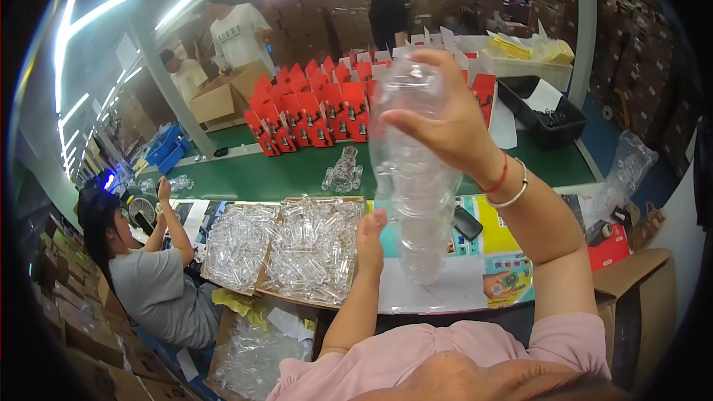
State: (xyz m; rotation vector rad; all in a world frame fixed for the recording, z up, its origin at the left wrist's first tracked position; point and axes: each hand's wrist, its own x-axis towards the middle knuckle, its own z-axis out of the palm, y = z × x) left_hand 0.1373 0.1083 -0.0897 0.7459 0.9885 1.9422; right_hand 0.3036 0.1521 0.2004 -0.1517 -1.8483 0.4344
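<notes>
Clear plastic stack (422,204), partly hidden by the right fingers (440,62).

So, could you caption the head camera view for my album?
Right hand grips a tall clear plastic bundle, left hand close by; small clear parts at left, red boxes behind.

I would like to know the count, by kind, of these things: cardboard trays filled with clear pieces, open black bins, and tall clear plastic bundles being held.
Cardboard trays: 2
Open black bin: 1
Tall clear plastic bundle, in right hand: 1
Total: 4
</notes>
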